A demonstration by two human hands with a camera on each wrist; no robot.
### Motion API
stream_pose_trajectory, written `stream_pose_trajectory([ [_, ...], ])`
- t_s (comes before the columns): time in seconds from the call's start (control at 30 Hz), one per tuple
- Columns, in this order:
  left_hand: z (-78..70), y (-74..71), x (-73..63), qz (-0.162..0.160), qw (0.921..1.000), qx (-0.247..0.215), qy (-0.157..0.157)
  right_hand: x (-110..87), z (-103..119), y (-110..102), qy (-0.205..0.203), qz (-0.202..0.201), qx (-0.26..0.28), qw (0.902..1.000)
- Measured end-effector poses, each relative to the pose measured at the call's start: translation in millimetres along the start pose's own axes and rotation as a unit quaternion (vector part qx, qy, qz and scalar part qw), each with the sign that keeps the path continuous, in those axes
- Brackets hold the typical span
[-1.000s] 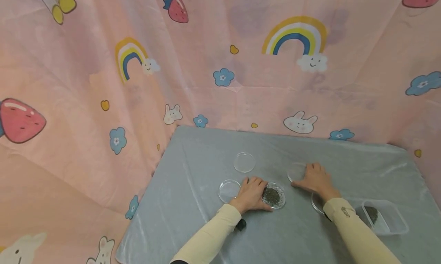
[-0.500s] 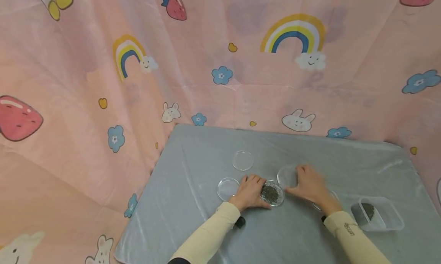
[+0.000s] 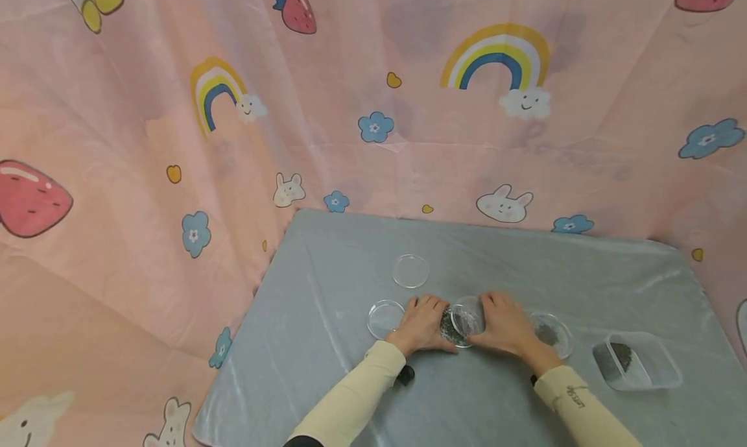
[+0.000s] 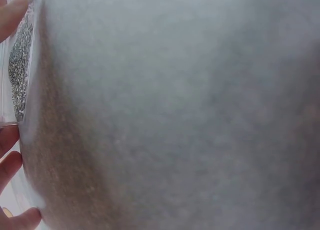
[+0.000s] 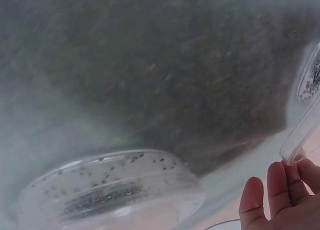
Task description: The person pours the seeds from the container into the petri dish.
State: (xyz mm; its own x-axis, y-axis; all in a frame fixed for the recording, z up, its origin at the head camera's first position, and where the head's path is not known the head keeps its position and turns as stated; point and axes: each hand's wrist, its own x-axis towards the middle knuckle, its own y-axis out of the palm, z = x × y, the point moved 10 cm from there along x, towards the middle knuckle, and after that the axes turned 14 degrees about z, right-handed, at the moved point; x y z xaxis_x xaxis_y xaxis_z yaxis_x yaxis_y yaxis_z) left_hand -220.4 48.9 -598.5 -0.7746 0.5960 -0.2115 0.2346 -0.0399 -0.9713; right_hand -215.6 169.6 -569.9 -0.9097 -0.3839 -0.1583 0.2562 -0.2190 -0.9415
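Since the frame half a second ago, the right hand [image 3: 504, 324] has swept leftward, carrying the clear round lid [image 3: 469, 312] from beside the near dish of dark granules [image 3: 449, 331] to overlap it, while the left hand [image 3: 421, 324] stays put. From my end, I see the right hand pinching the lid's edge between thumb and fingers, and the left curved round the near dish's side, thumb and fingers bracketing it. I can't tell whether the two rims touch.

Off-centre contact is what worries me: the lid looks tilted, so a low edge could plough through the granules or tip the dish. Too firm a squeeze from the left could make the dish skid on the soft cloth [image 3: 350, 265] and scatter its contents. Clear plastic also makes the edge hard for me to judge.

Outward on the right, the second granule dish [image 3: 548, 335] sits just beside the right forearm, where a careless sleeve could knock it. Farther right stands the plastic tub [image 3: 653, 362], well apart. Left of the left hand lies a clear dish [image 3: 385, 318], near enough for a backward nudge to catch; another clear disc [image 3: 411, 271] lies beyond.
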Motion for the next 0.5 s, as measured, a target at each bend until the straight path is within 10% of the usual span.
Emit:
stream_pose_trajectory([
  [0.5, 4.0, 1.8, -0.4, 0.017, 0.9995, -0.023, 0.010, 5.9, 13, 11, 0.001, 0.051, -0.013, 0.9986],
])
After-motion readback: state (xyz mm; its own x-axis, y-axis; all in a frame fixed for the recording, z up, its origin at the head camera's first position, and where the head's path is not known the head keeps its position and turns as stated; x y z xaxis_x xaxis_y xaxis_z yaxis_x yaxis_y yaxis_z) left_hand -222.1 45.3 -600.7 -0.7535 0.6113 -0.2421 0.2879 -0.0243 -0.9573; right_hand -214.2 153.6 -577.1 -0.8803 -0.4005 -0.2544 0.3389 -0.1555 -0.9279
